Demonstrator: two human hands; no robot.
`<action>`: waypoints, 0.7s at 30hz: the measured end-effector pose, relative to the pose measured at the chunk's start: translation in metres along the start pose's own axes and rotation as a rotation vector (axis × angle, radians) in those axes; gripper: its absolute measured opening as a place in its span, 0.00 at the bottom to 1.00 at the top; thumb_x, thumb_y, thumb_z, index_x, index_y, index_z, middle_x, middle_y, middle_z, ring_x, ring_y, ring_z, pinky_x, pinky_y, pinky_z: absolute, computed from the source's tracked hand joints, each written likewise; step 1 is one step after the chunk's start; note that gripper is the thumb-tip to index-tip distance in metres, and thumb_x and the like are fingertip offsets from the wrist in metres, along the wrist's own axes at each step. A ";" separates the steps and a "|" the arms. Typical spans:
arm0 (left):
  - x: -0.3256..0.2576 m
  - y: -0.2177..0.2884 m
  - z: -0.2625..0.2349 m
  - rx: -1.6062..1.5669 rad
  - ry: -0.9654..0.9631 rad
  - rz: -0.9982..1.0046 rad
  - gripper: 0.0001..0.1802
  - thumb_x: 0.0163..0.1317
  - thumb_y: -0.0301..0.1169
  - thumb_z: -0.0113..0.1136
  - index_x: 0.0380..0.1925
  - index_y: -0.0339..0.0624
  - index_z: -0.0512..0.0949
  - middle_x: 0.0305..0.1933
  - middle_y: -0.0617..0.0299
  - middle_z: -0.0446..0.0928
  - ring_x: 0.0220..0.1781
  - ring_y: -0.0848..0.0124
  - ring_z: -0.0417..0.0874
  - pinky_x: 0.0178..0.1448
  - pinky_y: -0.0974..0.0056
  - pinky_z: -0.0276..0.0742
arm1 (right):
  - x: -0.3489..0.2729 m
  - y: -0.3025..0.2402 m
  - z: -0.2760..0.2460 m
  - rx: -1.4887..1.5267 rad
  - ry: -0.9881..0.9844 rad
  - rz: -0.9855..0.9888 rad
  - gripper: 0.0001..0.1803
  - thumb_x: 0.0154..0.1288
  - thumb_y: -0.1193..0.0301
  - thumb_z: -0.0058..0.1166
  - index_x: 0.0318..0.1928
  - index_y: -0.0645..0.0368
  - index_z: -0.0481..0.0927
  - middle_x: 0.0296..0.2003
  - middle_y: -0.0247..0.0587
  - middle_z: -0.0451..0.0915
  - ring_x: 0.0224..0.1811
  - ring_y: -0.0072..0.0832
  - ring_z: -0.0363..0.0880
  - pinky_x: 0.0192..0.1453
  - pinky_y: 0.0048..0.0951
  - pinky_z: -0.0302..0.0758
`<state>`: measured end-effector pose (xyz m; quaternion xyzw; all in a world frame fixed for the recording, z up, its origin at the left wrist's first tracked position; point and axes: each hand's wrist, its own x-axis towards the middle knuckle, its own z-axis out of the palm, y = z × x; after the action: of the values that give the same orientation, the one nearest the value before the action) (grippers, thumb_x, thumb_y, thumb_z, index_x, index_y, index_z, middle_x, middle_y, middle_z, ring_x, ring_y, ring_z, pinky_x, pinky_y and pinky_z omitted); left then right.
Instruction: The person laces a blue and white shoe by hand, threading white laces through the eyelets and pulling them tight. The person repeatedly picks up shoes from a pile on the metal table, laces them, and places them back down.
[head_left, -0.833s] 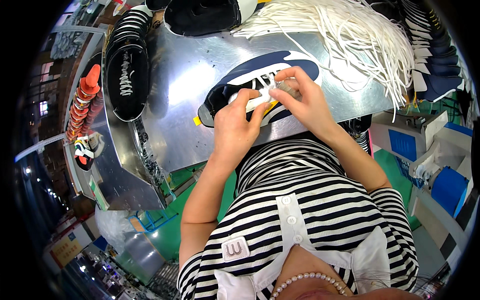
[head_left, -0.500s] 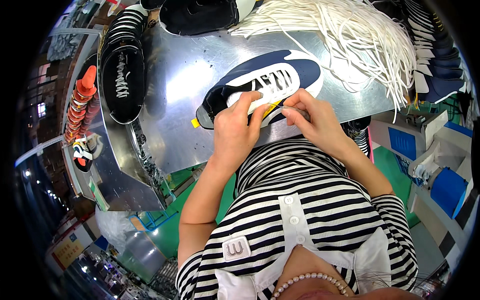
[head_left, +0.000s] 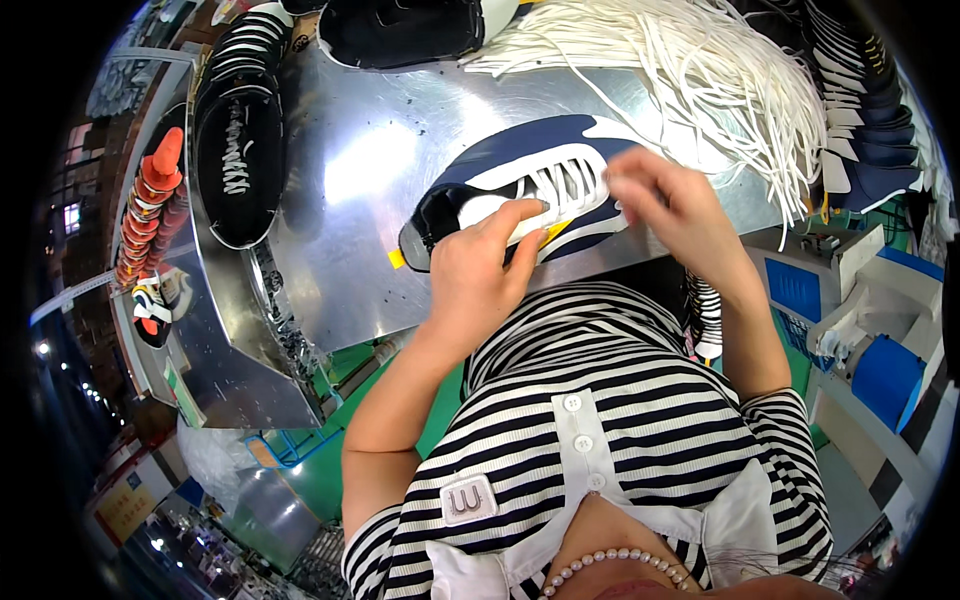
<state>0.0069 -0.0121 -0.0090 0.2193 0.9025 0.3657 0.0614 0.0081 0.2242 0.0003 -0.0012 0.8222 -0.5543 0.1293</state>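
A navy and white shoe upper lies on the metal table in front of me, toe to the right. White shoelace crosses its opening in several rows. My left hand is closed on the near edge of the upper, thumb and fingers beside a yellow strip. My right hand is over the toe end, by the front of the lacing. Its fingers are bent and smeared by motion, so I cannot make out whether anything is in them. A small yellow tab sticks out at the heel.
A big heap of white laces covers the table's far right. Black uppers line the left side, another lies at the back. Stacked navy uppers stand at right. Orange shoe parts hang further left.
My right hand has moved from beside the left hand up and to the right, toward the toe. The upper has shifted slightly, and my left hand stays on its edge.
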 end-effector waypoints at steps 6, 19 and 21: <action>0.009 0.006 -0.012 -0.019 -0.202 0.032 0.11 0.60 0.39 0.66 0.33 0.42 0.83 0.23 0.51 0.80 0.25 0.53 0.82 0.31 0.55 0.76 | 0.041 0.037 0.039 -0.205 0.436 -0.437 0.11 0.70 0.66 0.56 0.46 0.59 0.78 0.30 0.46 0.83 0.28 0.42 0.82 0.33 0.35 0.76; -0.090 -0.030 0.012 0.143 0.576 0.143 0.26 0.56 0.21 0.70 0.55 0.35 0.73 0.57 0.47 0.76 0.55 0.56 0.78 0.58 0.56 0.73 | 0.032 0.031 0.031 0.043 0.319 -0.208 0.14 0.67 0.67 0.61 0.49 0.61 0.80 0.36 0.46 0.85 0.36 0.32 0.84 0.40 0.29 0.77; -0.097 -0.025 0.029 -0.424 0.733 -0.223 0.24 0.59 0.23 0.69 0.55 0.35 0.72 0.59 0.48 0.75 0.56 0.58 0.76 0.58 0.57 0.73 | 0.040 0.033 0.036 0.070 0.323 -0.224 0.14 0.67 0.67 0.60 0.48 0.62 0.80 0.35 0.45 0.85 0.35 0.31 0.83 0.40 0.28 0.77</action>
<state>0.0929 -0.0521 -0.0524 -0.0412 0.7876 0.5878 -0.1804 -0.0179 0.1979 -0.0512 0.0007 0.8073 -0.5863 -0.0669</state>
